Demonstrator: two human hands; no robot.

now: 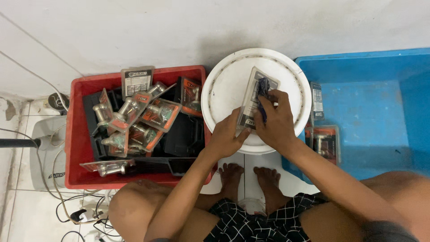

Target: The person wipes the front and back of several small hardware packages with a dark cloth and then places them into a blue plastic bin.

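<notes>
Both hands at work over an upturned white bucket [224, 89], seen from above. Left hand [225, 136] pinching the lower left edge of a flat clear blister pack [251, 96], steadying it against the bucket top. Right hand [277, 121] closed around a small dark blue cloth [262, 92], pressing it onto the face of the pack. Wiping step apparently in hand, judging by cloth on plastic; next move likely calls for a firm grip by the left while the cloth sweeps, then a free place to set the pack down.

Nearest the camera: bare knees, checked black shorts [255, 222], two bare feet [251, 179] on white tile between the containers.

Further out, to the left: a red crate [74, 134] heaped with similar packs holding metal door knobs [134, 121], orange card backings showing. To the right: a blue tub [371, 107], mostly bare, with two packs [324, 141] leaning inside its near left wall.

Far left: cables [76, 208] and a grey appliance [45, 152] on the floor. Beyond everything: a plain white wall [179, 31].
</notes>
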